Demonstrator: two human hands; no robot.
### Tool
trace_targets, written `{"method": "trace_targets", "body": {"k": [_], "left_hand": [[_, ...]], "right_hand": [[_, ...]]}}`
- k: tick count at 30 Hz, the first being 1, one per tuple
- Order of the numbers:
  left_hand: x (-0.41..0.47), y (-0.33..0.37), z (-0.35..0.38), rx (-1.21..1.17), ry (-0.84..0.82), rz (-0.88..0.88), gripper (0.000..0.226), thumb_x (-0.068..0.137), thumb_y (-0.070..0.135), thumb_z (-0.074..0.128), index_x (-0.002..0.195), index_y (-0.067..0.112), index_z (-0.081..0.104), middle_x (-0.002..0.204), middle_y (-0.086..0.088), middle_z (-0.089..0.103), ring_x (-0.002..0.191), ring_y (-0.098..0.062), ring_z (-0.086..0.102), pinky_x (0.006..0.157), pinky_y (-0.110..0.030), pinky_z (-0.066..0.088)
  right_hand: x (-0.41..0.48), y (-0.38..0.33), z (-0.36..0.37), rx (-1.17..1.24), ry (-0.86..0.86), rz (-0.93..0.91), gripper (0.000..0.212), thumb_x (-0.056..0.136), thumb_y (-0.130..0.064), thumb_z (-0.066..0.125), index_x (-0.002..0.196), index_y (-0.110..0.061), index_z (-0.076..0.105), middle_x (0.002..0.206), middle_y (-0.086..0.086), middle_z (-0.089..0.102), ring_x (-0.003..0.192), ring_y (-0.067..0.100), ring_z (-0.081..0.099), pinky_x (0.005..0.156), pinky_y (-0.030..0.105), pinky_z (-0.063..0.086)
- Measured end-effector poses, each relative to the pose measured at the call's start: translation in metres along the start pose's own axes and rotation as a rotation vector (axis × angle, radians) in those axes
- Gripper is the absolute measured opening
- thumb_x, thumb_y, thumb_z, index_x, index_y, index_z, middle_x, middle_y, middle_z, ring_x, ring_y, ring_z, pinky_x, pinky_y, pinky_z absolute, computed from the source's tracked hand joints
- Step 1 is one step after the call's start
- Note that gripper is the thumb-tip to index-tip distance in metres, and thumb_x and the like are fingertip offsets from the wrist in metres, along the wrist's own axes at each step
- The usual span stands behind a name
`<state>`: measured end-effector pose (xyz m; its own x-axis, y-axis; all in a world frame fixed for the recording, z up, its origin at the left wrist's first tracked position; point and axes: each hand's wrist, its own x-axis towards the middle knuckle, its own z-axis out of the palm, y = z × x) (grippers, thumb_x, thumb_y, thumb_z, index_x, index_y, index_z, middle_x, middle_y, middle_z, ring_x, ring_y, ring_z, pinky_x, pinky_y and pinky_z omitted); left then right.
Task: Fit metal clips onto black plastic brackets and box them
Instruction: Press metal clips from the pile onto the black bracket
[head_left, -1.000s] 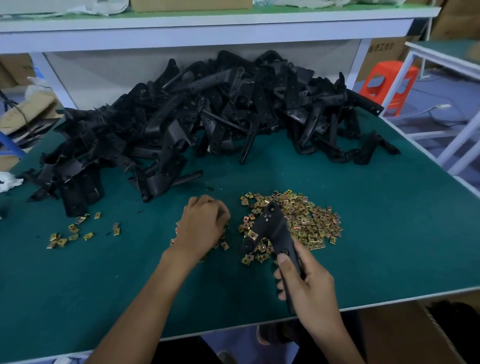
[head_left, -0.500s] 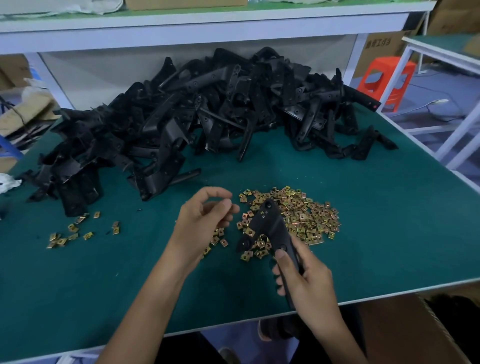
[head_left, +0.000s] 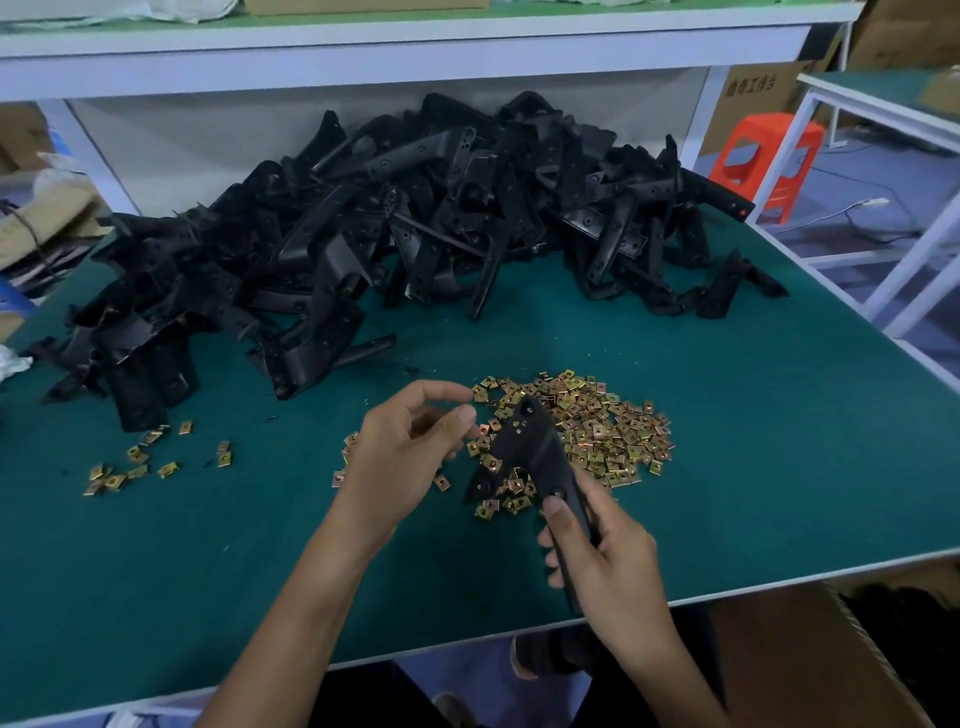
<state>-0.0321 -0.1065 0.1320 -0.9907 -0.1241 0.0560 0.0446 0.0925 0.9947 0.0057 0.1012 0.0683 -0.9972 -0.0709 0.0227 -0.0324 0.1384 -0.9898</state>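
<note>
Head view; green surface (head_left: 779, 441).

Right hand (head_left: 608, 561): fingers (head_left: 546, 548) curled round the lower end of one black bracket (head_left: 535, 452), thumb pressed flat along its face; the bracket is held tilted, its upper end over the near-left edge of the clip heap (head_left: 602, 431).

Left hand (head_left: 400, 457): raised just left of the held bracket, not touching it; fingers (head_left: 441, 388) loosely curved, thumb drawn toward the fingertips; cannot tell whether a clip is pinched between them.

Clip heap: brass-coloured, lying loose at centre of the surface; a few strays lie under the left hand.

Small scatter of clips (head_left: 140, 462): well apart, at the left.

Bracket pile (head_left: 415, 234): large, tangled, across the far side of the surface.

Cardboard box (head_left: 810, 654): below the near right edge; orange stool (head_left: 769, 156) at far right.
</note>
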Motion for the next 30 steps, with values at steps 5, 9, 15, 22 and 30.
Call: {"method": "trace_targets", "body": {"k": [5,9,15,22,30], "left_hand": [[0.001,0.000,0.000,0.059,-0.026,-0.003,0.024,0.093,0.016,0.072,0.098,0.039,0.075,0.090,0.007,0.076,0.082,-0.003,0.068,0.076,-0.018,0.053],[0.001,0.002,0.005,0.055,0.025,0.020,0.017,0.094,0.020,0.071,0.094,0.035,0.078,0.084,0.011,0.074,0.076,0.000,0.061,0.072,-0.014,0.050],[0.005,0.004,0.018,-0.193,0.004,-0.158,0.015,0.092,0.009,0.071,0.091,0.021,0.081,0.083,-0.002,0.076,0.073,-0.008,0.066,0.066,-0.018,0.054],[0.004,0.005,0.021,-0.230,-0.018,-0.236,0.012,0.091,0.007,0.070,0.089,0.015,0.079,0.092,-0.012,0.077,0.081,-0.018,0.071,0.075,-0.032,0.058],[0.006,0.008,0.018,-0.214,-0.019,-0.250,0.008,0.090,0.005,0.071,0.089,0.011,0.077,0.087,-0.014,0.076,0.075,-0.017,0.069,0.066,-0.025,0.057]], "right_hand": [[0.001,0.000,0.000,-0.010,-0.005,0.006,0.041,0.089,-0.048,0.058,0.130,-0.048,0.061,0.070,0.000,0.064,0.059,0.009,0.058,0.053,0.024,0.052],[0.001,0.001,0.000,0.001,-0.005,0.003,0.034,0.092,-0.045,0.059,0.126,-0.052,0.062,0.070,0.002,0.064,0.058,0.010,0.057,0.054,0.025,0.052],[0.001,0.004,-0.001,-0.023,-0.005,-0.009,0.036,0.099,-0.032,0.061,0.123,-0.060,0.060,0.071,0.001,0.065,0.059,0.009,0.059,0.054,0.025,0.053],[0.001,0.005,-0.001,-0.017,-0.007,-0.037,0.037,0.088,-0.056,0.058,0.125,-0.059,0.059,0.072,0.000,0.066,0.060,0.009,0.061,0.054,0.025,0.053],[0.003,0.004,-0.001,-0.034,-0.020,-0.043,0.034,0.091,-0.050,0.058,0.124,-0.059,0.059,0.070,-0.002,0.065,0.057,0.008,0.059,0.053,0.024,0.052]]}}
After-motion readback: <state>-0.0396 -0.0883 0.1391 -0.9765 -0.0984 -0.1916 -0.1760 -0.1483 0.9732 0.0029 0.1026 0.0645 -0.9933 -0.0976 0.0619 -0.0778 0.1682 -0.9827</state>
